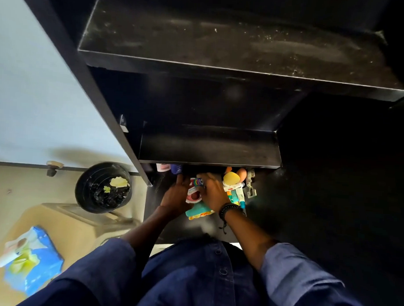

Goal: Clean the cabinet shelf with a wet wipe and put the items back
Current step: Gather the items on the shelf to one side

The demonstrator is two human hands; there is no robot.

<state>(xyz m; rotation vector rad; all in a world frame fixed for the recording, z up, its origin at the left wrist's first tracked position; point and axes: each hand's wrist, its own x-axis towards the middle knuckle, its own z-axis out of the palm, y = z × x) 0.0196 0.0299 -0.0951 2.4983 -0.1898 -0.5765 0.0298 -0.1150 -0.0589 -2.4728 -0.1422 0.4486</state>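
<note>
Head view: a black cabinet (106,108) stands open. Its top shelf (223,43) is bare and streaked with dust, and the middle shelf (208,146) is bare too. The items (233,188) lie piled on the bottom shelf (193,230). The right hand (212,192) curls round a small tube (199,182) there. The left hand (175,193) touches a red-and-white pack (192,195); its grip cannot be told. A bin (80,189) holds used yellow wipes (120,182). The blue wipe pack (43,261) lies open, one wipe (24,262) sticking out.
</note>
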